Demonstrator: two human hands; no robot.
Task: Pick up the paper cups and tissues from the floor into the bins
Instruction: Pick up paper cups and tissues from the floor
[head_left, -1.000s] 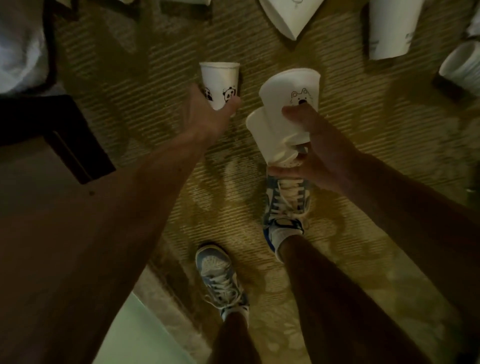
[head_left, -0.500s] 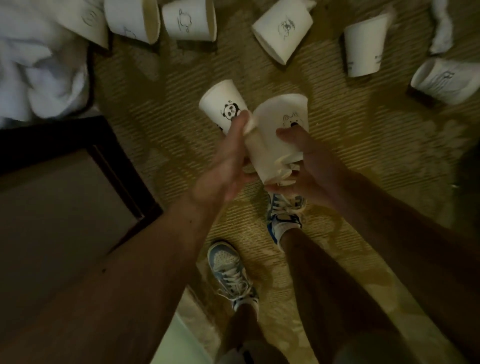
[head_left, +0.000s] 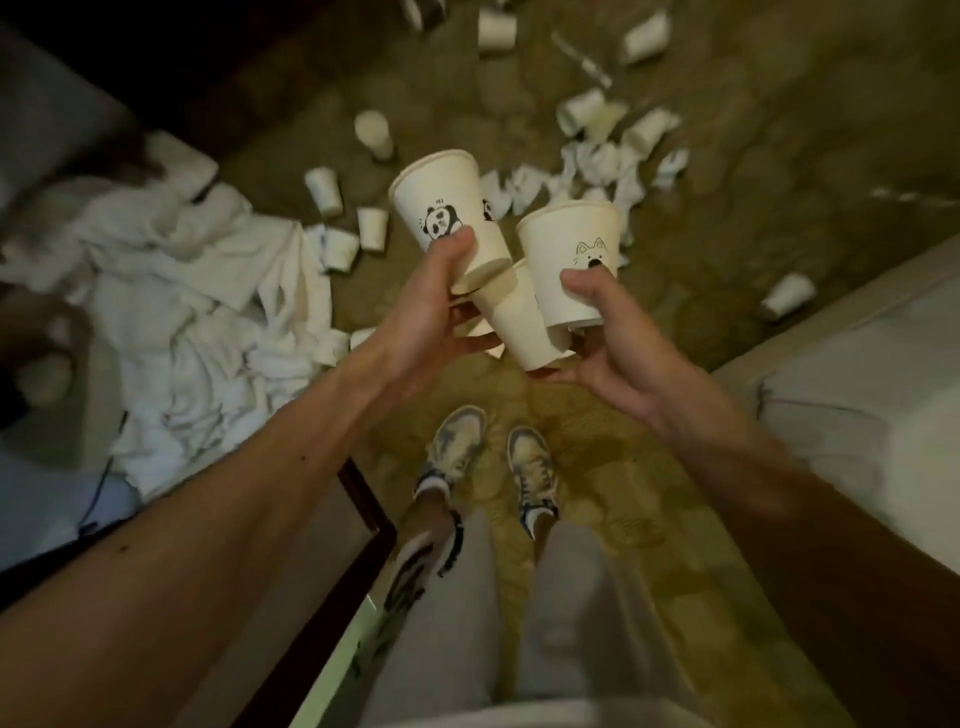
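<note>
Gathering stage: above the shoes (head_left: 457, 447), the left hand (head_left: 431, 312) gripped the panda cup (head_left: 447, 208), and the right hand (head_left: 608, 343) clutched the dog cup (head_left: 571, 249) plus a plain cup (head_left: 519, 322). No bin was visible; finding one probably came next.

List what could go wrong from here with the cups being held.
1. The right grip holds two un-nested cups, the white dog-face paper cup and a plain white paper cup wedged below it; the plain one may slip out.
2. The left grip pinches the white panda-print paper cup near its base; it may tip.
</note>
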